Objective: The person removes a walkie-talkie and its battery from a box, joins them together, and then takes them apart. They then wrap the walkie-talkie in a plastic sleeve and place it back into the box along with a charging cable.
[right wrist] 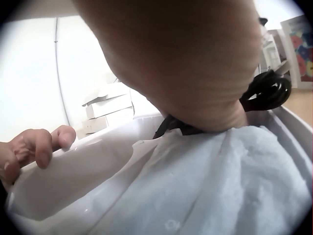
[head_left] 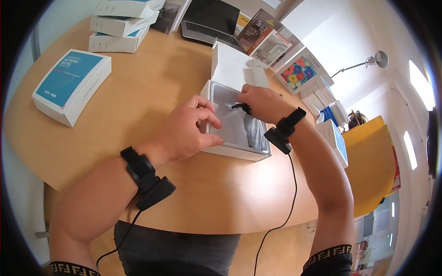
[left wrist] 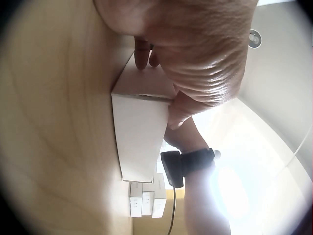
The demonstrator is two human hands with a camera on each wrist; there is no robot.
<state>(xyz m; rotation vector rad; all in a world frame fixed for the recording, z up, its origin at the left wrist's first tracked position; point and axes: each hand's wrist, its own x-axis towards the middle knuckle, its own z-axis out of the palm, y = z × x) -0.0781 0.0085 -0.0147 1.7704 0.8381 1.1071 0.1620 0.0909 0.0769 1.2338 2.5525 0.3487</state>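
A white cardboard box (head_left: 237,154) stands with its lid raised at the back. Inside are a pale lining and a grey-white plastic bag (head_left: 254,131). Over the box's left side curls my left hand (head_left: 186,126); in the right wrist view its fingers (right wrist: 43,147) bend over the rim. My right hand (head_left: 262,103) reaches into the far right part and pinches a black cable (head_left: 241,106). The cable's coiled loops (right wrist: 268,92) show beside that hand in the right wrist view. My right fingertips are mostly hidden there by the hand itself.
A white and teal box (head_left: 71,83) lies at the left, with a stack of similar boxes (head_left: 122,27) behind it. An open laptop (head_left: 211,20) and upright books (head_left: 269,39) stand at the back. More boxes (head_left: 334,140) sit at the right. Camera cords (head_left: 292,184) hang from both wrists.
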